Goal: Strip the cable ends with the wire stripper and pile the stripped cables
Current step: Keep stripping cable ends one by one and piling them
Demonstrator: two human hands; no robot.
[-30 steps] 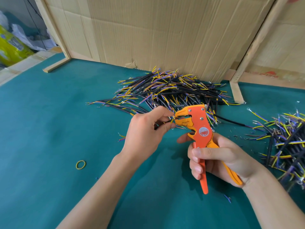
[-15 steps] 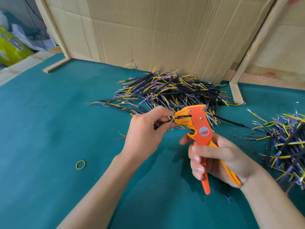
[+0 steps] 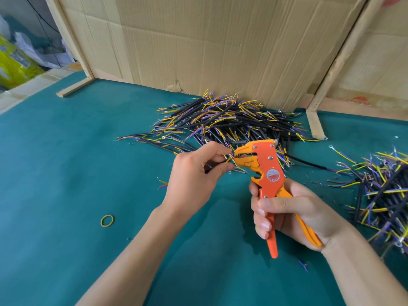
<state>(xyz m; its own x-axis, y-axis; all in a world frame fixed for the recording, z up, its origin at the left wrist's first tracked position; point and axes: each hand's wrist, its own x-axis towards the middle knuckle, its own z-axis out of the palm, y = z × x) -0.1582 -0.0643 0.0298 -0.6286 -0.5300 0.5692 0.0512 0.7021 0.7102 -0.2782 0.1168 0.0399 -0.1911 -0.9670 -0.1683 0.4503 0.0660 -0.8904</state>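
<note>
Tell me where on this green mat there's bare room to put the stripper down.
The green mat lies bare to the left, between the wooden strip and the yellow rubber band. It is crowded behind the hands, where the centre cable pile sits, and at the right edge with the right cable pile.

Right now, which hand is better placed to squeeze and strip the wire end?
The right hand. It already grips the handles of the wire stripper, while the left hand pinches the cable at the tool's mouth and should probably just hold it steady.
</note>
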